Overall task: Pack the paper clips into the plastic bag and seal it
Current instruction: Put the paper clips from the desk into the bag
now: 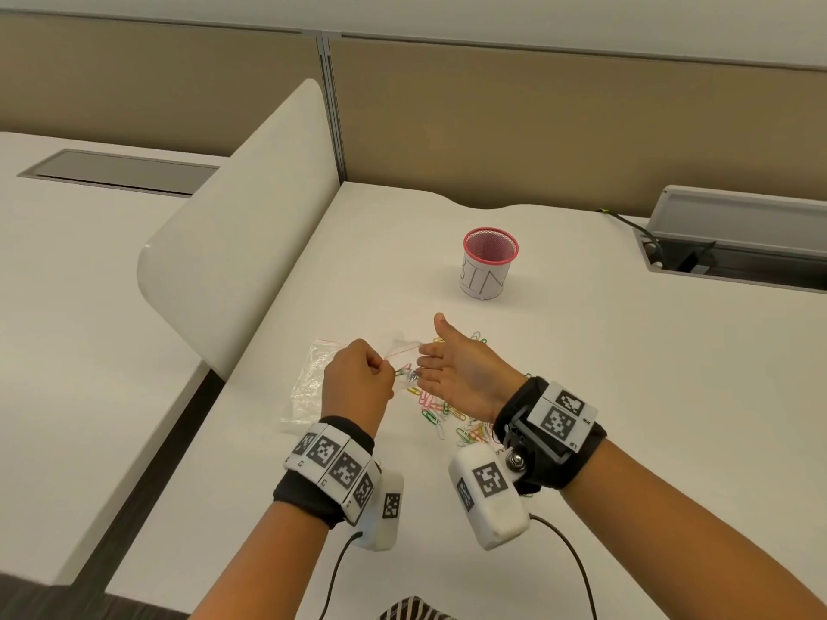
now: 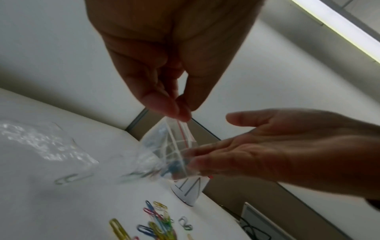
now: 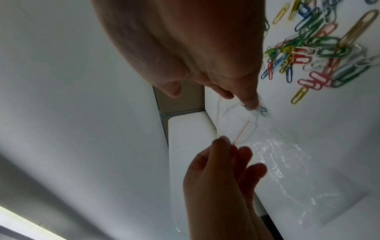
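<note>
Our left hand [image 1: 358,378] pinches the red-striped lip of the bag [image 2: 164,155], holding its mouth up above the desk [image 1: 581,351]. Our right hand [image 1: 465,373], fingers straight, pushes clips into it (a few are inside). Loading is under way; next, gather more from the loose clips [image 3: 312,53], too many to count. One bag, one bin [image 1: 488,264].
</note>
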### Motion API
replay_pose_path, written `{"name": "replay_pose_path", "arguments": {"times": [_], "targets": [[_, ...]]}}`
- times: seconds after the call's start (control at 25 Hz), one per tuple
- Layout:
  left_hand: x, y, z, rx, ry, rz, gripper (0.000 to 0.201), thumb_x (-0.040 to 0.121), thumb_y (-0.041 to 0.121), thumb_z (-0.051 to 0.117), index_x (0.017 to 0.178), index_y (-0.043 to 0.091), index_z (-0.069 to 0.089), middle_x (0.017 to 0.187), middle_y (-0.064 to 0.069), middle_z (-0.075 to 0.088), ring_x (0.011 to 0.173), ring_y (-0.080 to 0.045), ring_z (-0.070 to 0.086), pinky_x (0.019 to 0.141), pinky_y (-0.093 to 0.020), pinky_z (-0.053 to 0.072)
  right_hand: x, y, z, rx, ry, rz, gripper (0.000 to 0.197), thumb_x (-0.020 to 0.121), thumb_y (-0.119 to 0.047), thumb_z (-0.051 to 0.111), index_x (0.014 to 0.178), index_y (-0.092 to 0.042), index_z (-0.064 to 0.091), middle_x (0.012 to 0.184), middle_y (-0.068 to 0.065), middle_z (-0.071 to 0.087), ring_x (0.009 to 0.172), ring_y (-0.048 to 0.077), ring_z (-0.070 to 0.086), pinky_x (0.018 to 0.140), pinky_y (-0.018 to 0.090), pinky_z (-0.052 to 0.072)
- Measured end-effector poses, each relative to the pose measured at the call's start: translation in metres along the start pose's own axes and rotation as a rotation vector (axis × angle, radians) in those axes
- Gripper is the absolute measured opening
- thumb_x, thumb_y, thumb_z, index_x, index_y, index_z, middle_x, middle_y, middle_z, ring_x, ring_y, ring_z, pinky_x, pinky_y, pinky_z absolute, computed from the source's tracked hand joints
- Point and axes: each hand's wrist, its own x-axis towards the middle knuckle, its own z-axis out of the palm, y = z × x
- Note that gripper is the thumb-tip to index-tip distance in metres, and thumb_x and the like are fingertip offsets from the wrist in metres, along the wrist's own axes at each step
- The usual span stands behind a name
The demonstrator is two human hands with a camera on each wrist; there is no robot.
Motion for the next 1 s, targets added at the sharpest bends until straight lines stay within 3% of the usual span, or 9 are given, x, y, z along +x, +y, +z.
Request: {"name": "replay_pose_path", "arguments": {"times": [0.12, 0.2, 0.32, 0.4, 0.52, 0.6, 0.72, 0.88, 1.0], "targets": [[-0.001, -0.001, -0.004, 0.075, 0.023, 0.018, 0.021, 0.084, 0.011, 0.052, 0.065, 0.017, 0.044, 0.071, -0.012, 0.064, 0.061, -0.022, 0.065, 0.065, -0.045, 0.057, 0.003, -0.005, -0.002, -0.050, -0.035, -0.018, 0.067, 0.095, -0.047, 0.033, 0.140, 0.003, 0.030, 0.150, 0.021, 0.031, 0.139, 0.031, 0.032, 0.111, 0.037, 0.034], [0.000, -0.003, -0.011, 0.075, 0.053, 0.026, 0.023, 0.083, 0.011, 0.052, 0.063, 0.018, 0.043, 0.072, -0.012, 0.064, 0.063, -0.024, 0.064, 0.064, -0.046, 0.057, 0.002, -0.011, -0.006, -0.116, 0.002, -0.115, 0.047, 0.098, -0.038, 0.036, 0.117, 0.000, 0.056, 0.120, 0.017, 0.061, 0.110, 0.025, 0.061, 0.091, 0.031, 0.051], [0.009, -0.008, -0.028, 0.062, 0.118, 0.034, 0.016, 0.082, 0.012, 0.051, 0.066, 0.015, 0.048, 0.073, -0.011, 0.062, 0.068, -0.027, 0.065, 0.065, -0.047, 0.057, 0.014, -0.019, -0.021, -0.448, 0.219, -0.332, 0.031, 0.097, -0.027, 0.043, 0.086, -0.008, 0.065, 0.090, 0.009, 0.067, 0.079, 0.018, 0.066, 0.077, 0.030, 0.056], [0.013, -0.009, -0.040, 0.057, 0.152, 0.057, 0.013, 0.082, 0.013, 0.052, 0.069, 0.011, 0.051, 0.072, -0.010, 0.062, 0.069, -0.028, 0.065, 0.066, -0.048, 0.056, 0.034, -0.024, -0.043, -1.000, 0.355, -0.396, 0.027, 0.093, -0.027, 0.050, 0.099, -0.006, 0.066, 0.103, 0.010, 0.065, 0.096, 0.023, 0.061, 0.090, 0.035, 0.049], [0.010, -0.007, -0.053, 0.049, 0.179, 0.076, 0.013, 0.083, 0.014, 0.053, 0.071, 0.010, 0.053, 0.067, -0.008, 0.062, 0.066, -0.027, 0.064, 0.067, -0.049, 0.056, 0.064, -0.019, -0.071, -1.674, 0.342, -0.174, 0.050, 0.092, -0.031, 0.050, 0.135, -0.005, 0.044, 0.147, 0.015, 0.036, 0.136, 0.028, 0.034, 0.111, 0.036, 0.029], [0.006, -0.008, -0.057, 0.032, 0.190, 0.063, 0.013, 0.084, 0.015, 0.054, 0.071, 0.011, 0.053, 0.067, -0.008, 0.063, 0.063, -0.024, 0.065, 0.068, -0.048, 0.056, 0.076, -0.013, -0.078, -1.711, 0.271, -0.093, 0.065, 0.093, -0.036, 0.048, 0.146, -0.010, 0.022, 0.158, 0.013, 0.010, 0.145, 0.027, 0.013, 0.118, 0.036, 0.017], [0.005, -0.011, -0.058, 0.012, 0.195, 0.038, 0.013, 0.085, 0.015, 0.054, 0.072, 0.012, 0.053, 0.066, -0.007, 0.062, 0.060, -0.022, 0.065, 0.070, -0.049, 0.056, 0.087, -0.002, -0.071, -1.642, 0.128, -0.103, 0.077, 0.091, -0.045, 0.047, 0.149, -0.017, 0.006, 0.159, 0.011, 0.000, 0.147, 0.026, 0.007, 0.119, 0.039, 0.014], [0.005, -0.015, -0.054, 0.012, 0.175, 0.005, 0.012, 0.084, 0.013, 0.054, 0.073, 0.008, 0.055, 0.062, -0.003, 0.061, 0.063, -0.025, 0.065, 0.072, -0.048, 0.056, 0.085, 0.014, -0.057, -1.810, 0.059, -0.250, 0.068, 0.085, -0.049, 0.055, 0.142, -0.020, 0.033, 0.148, 0.006, 0.031, 0.134, 0.027, 0.033, 0.110, 0.042, 0.034], [0.004, -0.015, -0.049, 0.030, 0.165, 0.013, 0.012, 0.084, 0.014, 0.054, 0.073, 0.007, 0.055, 0.062, -0.003, 0.061, 0.065, -0.025, 0.065, 0.072, -0.045, 0.056, 0.075, 0.018, -0.061, -1.851, 0.006, -0.250, 0.064, 0.078, -0.044, 0.065, 0.135, -0.025, 0.041, 0.138, 0.001, 0.039, 0.126, 0.025, 0.038, 0.100, 0.045, 0.043]]}}
